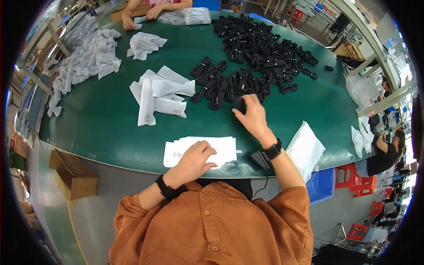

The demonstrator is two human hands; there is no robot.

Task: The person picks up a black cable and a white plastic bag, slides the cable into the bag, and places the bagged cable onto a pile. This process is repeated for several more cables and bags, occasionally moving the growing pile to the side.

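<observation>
Head view: right hand [252, 115] is at centre frame, fingers curled down on one coiled black cable bundle [239, 104] at the near edge of the big pile of coiled black cables [260, 55]. Grip looks closed on it, but the bundle seems to sit on the green table [101, 119], not lifted.

Left hand [194, 158] lies flat and open at lower centre, palm pressing the stack of flat white plastic pouches [225, 148] at the table's near edge; it grasps nothing.

Progress, my read: early to mid. The cable pile across upper centre and upper right is large, so most bundles look unbagged. Loose white pouches [159, 95] left of centre look flat. The heap of white bags [84, 57] at upper left may be filled output; too small to confirm.

Another person's hands [139, 17] handle white bags at the top edge. A cardboard box [73, 174] sits on the floor at lower left.
</observation>
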